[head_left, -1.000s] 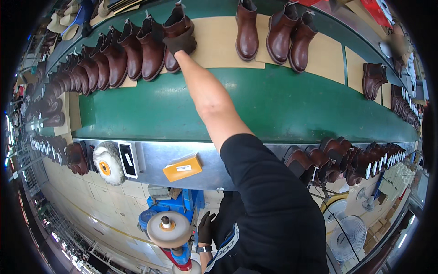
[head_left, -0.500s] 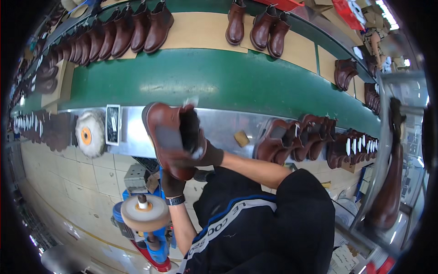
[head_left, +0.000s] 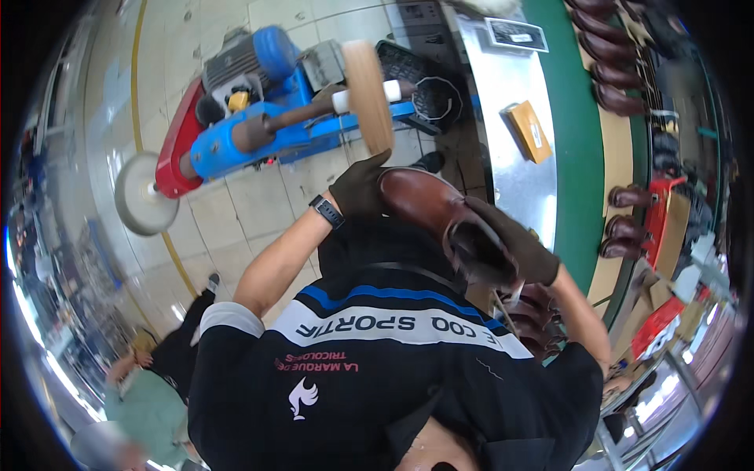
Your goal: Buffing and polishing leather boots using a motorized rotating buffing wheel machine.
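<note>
Brown boot (head_left: 440, 216), two gloved hands (head_left: 357, 188)

a: where does the view sit?

b: on the person's head, one wide fisheye looking steeply down past the dark shirt to the tiled floor (head_left: 236, 228).

a: how is it turned?

b: rolled, so the green conveyor (head_left: 577, 133) runs down the right edge and the blue buffing machine (head_left: 259, 118) lies up top.

a: how near?

b: very close; the gloved hands and brown boot (head_left: 440, 220) fill the centre, and edges bend toward the rim.
</note>
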The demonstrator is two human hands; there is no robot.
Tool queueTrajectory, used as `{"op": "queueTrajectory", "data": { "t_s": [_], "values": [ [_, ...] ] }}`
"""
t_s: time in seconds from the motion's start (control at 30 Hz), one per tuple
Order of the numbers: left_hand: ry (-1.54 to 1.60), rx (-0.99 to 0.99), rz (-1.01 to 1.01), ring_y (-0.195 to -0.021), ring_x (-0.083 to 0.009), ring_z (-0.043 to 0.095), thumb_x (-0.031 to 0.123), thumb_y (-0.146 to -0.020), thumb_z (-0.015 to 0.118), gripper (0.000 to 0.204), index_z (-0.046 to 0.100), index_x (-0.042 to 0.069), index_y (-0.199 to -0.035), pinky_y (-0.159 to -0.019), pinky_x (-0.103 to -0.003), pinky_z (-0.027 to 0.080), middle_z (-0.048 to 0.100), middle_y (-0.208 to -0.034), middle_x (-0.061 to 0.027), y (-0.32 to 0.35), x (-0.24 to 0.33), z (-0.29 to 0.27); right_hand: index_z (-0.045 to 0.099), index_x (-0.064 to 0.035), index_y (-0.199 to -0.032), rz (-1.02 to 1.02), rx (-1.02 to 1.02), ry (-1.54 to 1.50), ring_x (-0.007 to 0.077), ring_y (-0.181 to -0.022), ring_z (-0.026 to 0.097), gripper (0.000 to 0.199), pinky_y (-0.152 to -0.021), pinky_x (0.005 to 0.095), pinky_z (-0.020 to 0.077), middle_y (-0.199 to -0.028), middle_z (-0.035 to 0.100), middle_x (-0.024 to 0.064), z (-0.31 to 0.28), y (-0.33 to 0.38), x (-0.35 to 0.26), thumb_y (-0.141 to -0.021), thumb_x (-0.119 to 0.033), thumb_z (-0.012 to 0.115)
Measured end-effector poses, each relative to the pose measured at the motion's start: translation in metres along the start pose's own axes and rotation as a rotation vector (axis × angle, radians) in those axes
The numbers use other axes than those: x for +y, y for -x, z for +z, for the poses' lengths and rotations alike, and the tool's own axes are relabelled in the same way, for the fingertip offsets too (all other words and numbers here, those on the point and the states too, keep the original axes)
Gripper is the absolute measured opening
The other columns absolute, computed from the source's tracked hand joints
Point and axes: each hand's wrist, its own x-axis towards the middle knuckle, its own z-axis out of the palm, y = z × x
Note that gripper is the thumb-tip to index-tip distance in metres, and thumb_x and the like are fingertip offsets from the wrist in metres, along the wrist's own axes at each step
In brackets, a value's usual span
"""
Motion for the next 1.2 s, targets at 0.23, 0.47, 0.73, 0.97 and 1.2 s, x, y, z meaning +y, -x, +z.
{"op": "queueTrajectory", "data": {
  "t_s": [0.23, 0.47, 0.73, 0.97, 1.2],
  "values": [
    [1.995, 0.668, -0.259, -0.120, -0.0330, 0.043, 0.042, -0.093, 0.027, 0.058, 0.040, -0.003, -0.127, -0.104, -0.045, 0.030, 0.044, -0.130, -0.0240, -0.046, -0.018, 0.040, 0.050, -0.0058, -0.113, 0.422, 0.465, -1.047, 0.0204, -0.101, 0.055, 0.037, -0.088, 0.0299, 0.0440, -0.107, 0.056, 0.0082, 0.109, -0.041, 0.111, -0.079, -0.018, 0.059],
    [1.707, 0.843, -0.420, -0.110, -0.0336, 0.052, 0.051, -0.093, 0.021, 0.063, 0.040, 0.004, -0.130, -0.094, -0.047, 0.042, 0.052, -0.122, -0.0171, -0.081, -0.043, -0.012, 0.053, -0.0049, -0.101, 0.355, 0.653, -1.303, 0.0198, -0.083, 0.060, 0.027, -0.074, 0.0353, 0.0513, -0.093, 0.059, 0.0086, 0.133, -0.151, 0.125, -0.079, -0.020, 0.058],
    [1.737, 0.822, -0.203, -0.115, -0.0322, 0.048, 0.059, -0.091, 0.026, 0.069, 0.039, 0.004, -0.131, -0.098, -0.044, 0.040, 0.050, -0.125, -0.0172, -0.063, -0.029, -0.007, 0.051, -0.0040, -0.108, -0.179, 0.632, 0.206, 0.0251, -0.088, 0.061, 0.047, -0.071, 0.0365, 0.0504, -0.092, 0.059, 0.0145, 0.130, -0.104, 0.089, -0.065, 0.005, 0.068],
    [1.772, 0.548, -0.123, -0.121, -0.0304, 0.043, 0.071, -0.083, 0.030, 0.086, 0.034, 0.001, -0.134, -0.104, -0.043, 0.031, 0.044, -0.131, -0.0176, -0.023, 0.025, 0.030, 0.042, -0.0023, -0.127, -0.108, 0.244, 0.257, 0.0344, -0.103, 0.054, 0.056, -0.091, 0.0365, 0.0414, -0.112, 0.054, 0.0200, 0.129, -0.019, 0.052, -0.074, -0.002, 0.060],
    [1.906, 0.643, -0.257, -0.101, -0.0277, 0.056, 0.059, -0.088, 0.037, 0.064, 0.053, 0.003, -0.112, -0.093, -0.042, 0.042, 0.059, -0.111, -0.0159, -0.023, -0.017, 0.052, 0.031, -0.0031, -0.135, 0.191, 0.401, -0.095, 0.0390, -0.103, 0.053, 0.080, -0.091, 0.0389, 0.0411, -0.109, 0.055, 0.0239, 0.130, -0.040, 0.076, -0.068, -0.019, 0.071]
  ]
}}
